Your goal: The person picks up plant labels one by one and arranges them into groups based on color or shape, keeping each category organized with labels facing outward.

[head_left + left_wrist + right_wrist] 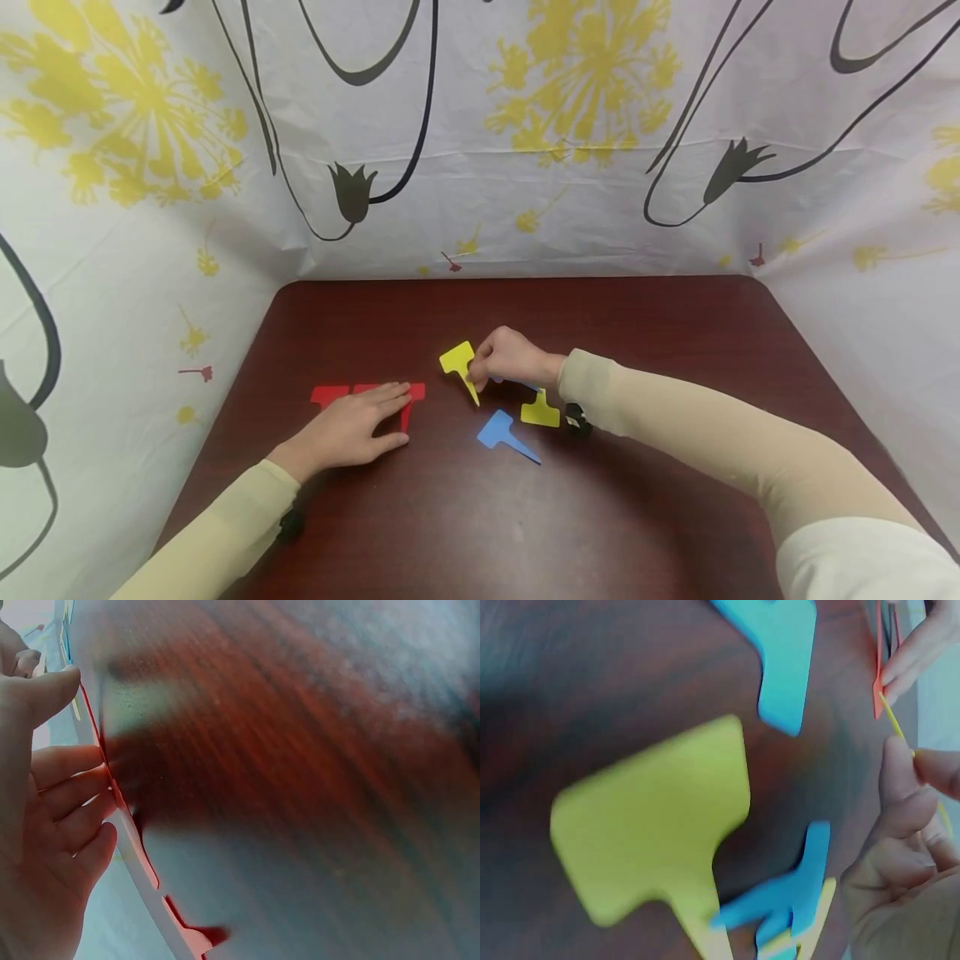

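Note:
With fingers extended, my left hand [348, 433] rests on red T-shaped plant labels on the table. One red label [416, 391] shows past the fingertips, its pointed stem running down to the thumb. A second red label [327, 395] lies at its left, partly covered. My right hand [513, 358] pinches the stem of a yellow plant label [456, 358], whose head points up and left. In the right wrist view, another yellow label [660, 817] and a blue label [786, 667] lie below the hand. More blue and yellow labels overlap beside them.
The dark reddish-brown table [465, 533] has rounded far corners. A white cloth [465, 208] with yellow and grey plant prints hangs around its back and sides. The right forearm reaches across the table's right half.

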Tool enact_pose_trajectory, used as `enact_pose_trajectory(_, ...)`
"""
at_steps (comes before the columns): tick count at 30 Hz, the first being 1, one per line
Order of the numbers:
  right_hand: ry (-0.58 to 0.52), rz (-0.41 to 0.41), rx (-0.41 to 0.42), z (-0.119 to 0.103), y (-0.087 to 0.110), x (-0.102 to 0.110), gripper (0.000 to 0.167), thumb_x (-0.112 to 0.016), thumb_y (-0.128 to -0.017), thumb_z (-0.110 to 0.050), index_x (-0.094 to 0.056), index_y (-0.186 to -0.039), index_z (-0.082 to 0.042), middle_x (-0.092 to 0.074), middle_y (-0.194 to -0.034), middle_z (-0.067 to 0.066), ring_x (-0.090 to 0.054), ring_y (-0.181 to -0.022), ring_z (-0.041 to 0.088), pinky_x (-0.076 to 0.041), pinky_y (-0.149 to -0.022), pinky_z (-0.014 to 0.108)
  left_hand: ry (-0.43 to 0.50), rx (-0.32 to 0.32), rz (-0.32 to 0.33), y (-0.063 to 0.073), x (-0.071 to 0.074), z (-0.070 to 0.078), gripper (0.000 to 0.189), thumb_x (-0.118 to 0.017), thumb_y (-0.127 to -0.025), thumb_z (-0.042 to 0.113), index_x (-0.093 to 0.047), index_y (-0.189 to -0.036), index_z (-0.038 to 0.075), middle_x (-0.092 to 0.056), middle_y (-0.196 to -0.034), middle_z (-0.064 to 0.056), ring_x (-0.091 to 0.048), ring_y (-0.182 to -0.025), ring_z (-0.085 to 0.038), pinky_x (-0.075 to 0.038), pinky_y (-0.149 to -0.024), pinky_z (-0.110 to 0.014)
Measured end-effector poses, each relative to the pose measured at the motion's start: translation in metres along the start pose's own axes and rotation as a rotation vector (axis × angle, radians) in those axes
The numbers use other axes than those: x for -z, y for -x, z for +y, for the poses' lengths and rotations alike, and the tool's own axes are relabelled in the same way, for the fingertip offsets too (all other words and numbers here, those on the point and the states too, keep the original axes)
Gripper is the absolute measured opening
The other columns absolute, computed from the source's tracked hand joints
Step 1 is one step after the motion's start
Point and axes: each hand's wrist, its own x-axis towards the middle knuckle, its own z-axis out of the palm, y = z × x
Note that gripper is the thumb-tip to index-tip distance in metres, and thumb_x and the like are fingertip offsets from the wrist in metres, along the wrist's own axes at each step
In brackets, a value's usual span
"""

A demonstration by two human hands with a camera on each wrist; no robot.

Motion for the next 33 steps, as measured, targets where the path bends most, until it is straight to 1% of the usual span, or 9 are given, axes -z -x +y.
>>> enact_pose_trajectory(4,-0.051,0.015,-0.105,-0.003,0.003,-0.008,0.016,-0.077,-0.087,-0.021,-0.081,-0.076,-0.011,-0.075,-0.075,0.005,-0.064,-0.071,0.03,-0.048,-0.059,0.033,-0.003,0.004,-0.002,0.0,0.0,0.0,0.075,-0.065,-0.091,0.057,-0.05,-0.15,0.014,-0.044,-0.155,-0.004,-0.042,-0.142,-0.023,-0.046,-0.105,-0.047)
enact_pose_trajectory(6,-0.063,0.022,-0.154,-0.005,0.005,-0.013,0.017,-0.077,-0.087,-0.021,-0.081,-0.076,-0.009,-0.075,-0.076,0.006,-0.06,-0.067,0.025,-0.041,-0.053,0.028,-0.009,0.004,-0.005,0.0,-0.001,0.0,0.075,-0.065,-0.091,0.058,-0.049,-0.151,0.014,-0.044,-0.155,-0.004,-0.042,-0.142,-0.023,-0.046,-0.105,-0.047)
enact_pose_trajectory(9,-0.074,0.032,-0.198,-0.006,0.008,-0.019,0.018,-0.076,-0.086,-0.021,-0.081,-0.075,-0.007,-0.075,-0.077,0.008,-0.053,-0.062,0.019,-0.03,-0.047,0.026,-0.014,-0.001,-0.003,0.001,-0.001,0.0,0.075,-0.065,-0.091,0.057,-0.049,-0.151,0.014,-0.044,-0.155,-0.004,-0.042,-0.142,-0.023,-0.046,-0.105,-0.047)
enact_pose_trajectory(12,-0.083,0.039,-0.223,-0.008,0.011,-0.026,0.02,-0.076,-0.086,-0.019,-0.08,-0.072,-0.006,-0.075,-0.076,0.011,-0.049,-0.058,0.017,-0.025,-0.044,0.025,-0.014,-0.012,0.01,0.001,-0.002,0.001,0.074,-0.065,-0.092,0.056,-0.05,-0.15,0.012,-0.045,-0.154,-0.005,-0.043,-0.141,-0.025,-0.046,-0.104,-0.047)
enact_pose_trajectory(16,-0.084,0.043,-0.24,-0.009,0.013,-0.032,0.02,-0.078,-0.085,-0.018,-0.08,-0.069,-0.006,-0.074,-0.073,0.012,-0.051,-0.054,0.014,-0.027,-0.042,0.024,-0.021,-0.015,0.02,0.001,-0.002,0.001,0.073,-0.064,-0.092,0.056,-0.051,-0.149,0.013,-0.046,-0.154,-0.006,-0.044,-0.14,-0.025,-0.047,-0.103,-0.047)
enact_pose_trajectory(23,-0.15,0.04,-0.251,-0.013,0.011,-0.04,0.024,-0.077,-0.083,-0.015,-0.077,-0.069,0.004,-0.073,-0.073,0.017,-0.054,-0.05,0.016,-0.027,-0.039,0.024,-0.021,-0.013,0.028,0.002,-0.003,0.0,0.074,-0.065,-0.091,0.057,-0.052,-0.149,0.013,-0.046,-0.154,-0.006,-0.045,-0.14,-0.025,-0.047,-0.104,-0.047)
enact_pose_trajectory(26,-0.183,0.037,-0.273,-0.015,0.009,-0.042,0.023,-0.077,-0.083,-0.016,-0.077,-0.071,0.004,-0.074,-0.074,0.017,-0.056,-0.05,0.016,-0.029,-0.039,0.024,-0.017,-0.015,0.026,0.002,-0.004,-0.002,0.074,-0.065,-0.091,0.057,-0.051,-0.149,0.013,-0.046,-0.154,-0.006,-0.044,-0.14,-0.024,-0.047,-0.104,-0.047)
enact_pose_trajectory(29,-0.264,0.028,-0.313,-0.016,0.006,-0.045,0.019,-0.078,-0.082,-0.015,-0.078,-0.074,0.003,-0.074,-0.075,0.018,-0.058,-0.05,0.014,-0.036,-0.042,0.023,-0.018,-0.011,0.019,0.002,-0.003,-0.002,0.074,-0.064,-0.092,0.057,-0.05,-0.15,0.013,-0.046,-0.154,-0.006,-0.044,-0.14,-0.024,-0.047,-0.103,-0.046)
enact_pose_trajectory(33,-0.414,0.009,-0.376,-0.018,0.003,-0.049,0.017,-0.077,-0.083,-0.012,-0.078,-0.082,0.005,-0.073,-0.076,0.018,-0.06,-0.05,0.011,-0.046,-0.049,0.022,-0.025,-0.003,0.01,0.001,-0.001,-0.002,0.075,-0.064,-0.092,0.057,-0.05,-0.15,0.013,-0.045,-0.155,-0.006,-0.043,-0.141,-0.024,-0.047,-0.103,-0.047)
